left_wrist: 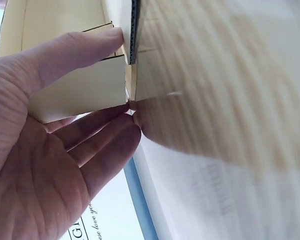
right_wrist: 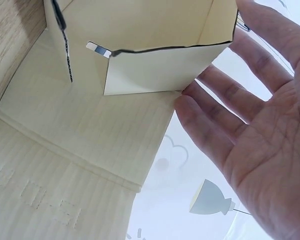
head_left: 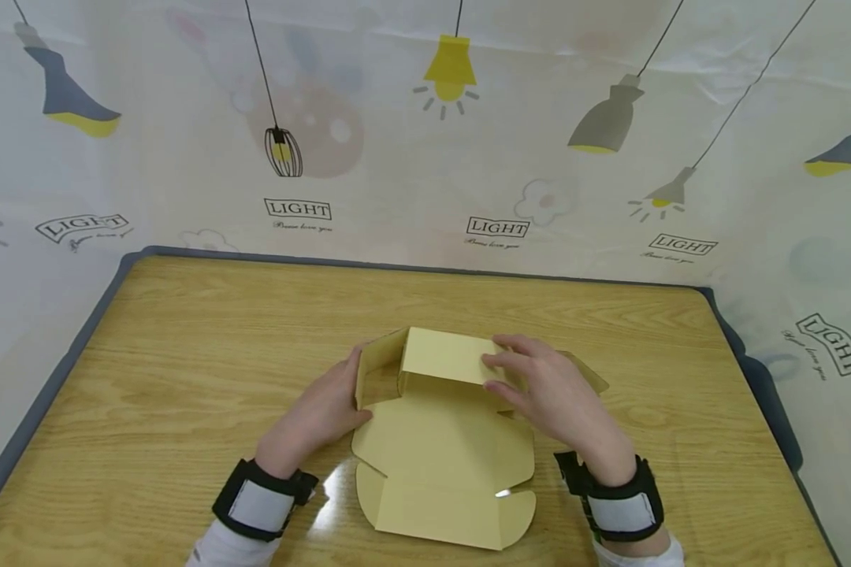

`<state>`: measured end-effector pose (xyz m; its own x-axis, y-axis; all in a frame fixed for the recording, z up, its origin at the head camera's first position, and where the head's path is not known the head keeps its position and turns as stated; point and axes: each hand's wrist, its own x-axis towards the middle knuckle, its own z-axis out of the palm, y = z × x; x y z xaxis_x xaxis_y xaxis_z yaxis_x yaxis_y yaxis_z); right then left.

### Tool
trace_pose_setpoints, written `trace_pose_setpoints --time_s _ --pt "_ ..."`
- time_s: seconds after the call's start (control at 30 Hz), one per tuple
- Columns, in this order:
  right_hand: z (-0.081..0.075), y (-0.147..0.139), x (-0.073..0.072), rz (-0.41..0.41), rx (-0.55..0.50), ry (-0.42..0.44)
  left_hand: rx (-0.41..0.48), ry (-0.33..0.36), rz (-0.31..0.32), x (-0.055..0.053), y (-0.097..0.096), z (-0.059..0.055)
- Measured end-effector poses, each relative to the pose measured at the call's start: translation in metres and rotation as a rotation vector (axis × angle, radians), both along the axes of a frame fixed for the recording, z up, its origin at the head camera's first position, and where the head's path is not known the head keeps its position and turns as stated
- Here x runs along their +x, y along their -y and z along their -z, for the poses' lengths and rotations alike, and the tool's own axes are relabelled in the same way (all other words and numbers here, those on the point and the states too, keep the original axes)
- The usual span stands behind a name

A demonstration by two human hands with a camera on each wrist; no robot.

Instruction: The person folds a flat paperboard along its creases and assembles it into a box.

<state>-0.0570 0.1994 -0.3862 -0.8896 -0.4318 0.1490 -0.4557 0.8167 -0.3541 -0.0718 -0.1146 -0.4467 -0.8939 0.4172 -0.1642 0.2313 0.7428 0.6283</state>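
A partly folded yellow cardboard box point(head_left: 443, 441) lies on the table, with its back panel raised and its front flap, which has rounded side tabs, spread flat. My left hand point(head_left: 319, 409) pinches the box's left side; in the left wrist view the thumb point(left_wrist: 90, 47) lies over a side flap point(left_wrist: 85, 87) and the other fingers reach behind it. At the right, my right hand point(head_left: 553, 386) touches the folded-over top of the raised panel point(head_left: 447, 354) with spread fingers. The right wrist view shows those fingers point(right_wrist: 250, 65) fairly straight beside a short flap point(right_wrist: 150, 70).
The wood-grain table point(head_left: 206, 339) has a dark blue-grey edge point(head_left: 411, 266) along its back and sides. Behind it hangs a pale curtain point(head_left: 397, 157) printed with lamps and the word LIGHT. A black strap with a white patch point(head_left: 262, 508) circles each wrist.
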Motion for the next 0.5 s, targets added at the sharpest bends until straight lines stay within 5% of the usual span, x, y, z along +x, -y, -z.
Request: trace_pose_setpoints --time_s 0.27,0.5 --pt "-0.0005 -0.0011 -0.0001 0.003 0.001 -0.004 -0.024 0.010 0.004 0.0015 -0.0045 -0.0017" --pt "-0.0005 -0.0010 -0.0010 -0.007 -0.013 -0.003 0.051 0.133 0.046 -0.0004 0.0021 -0.0070"
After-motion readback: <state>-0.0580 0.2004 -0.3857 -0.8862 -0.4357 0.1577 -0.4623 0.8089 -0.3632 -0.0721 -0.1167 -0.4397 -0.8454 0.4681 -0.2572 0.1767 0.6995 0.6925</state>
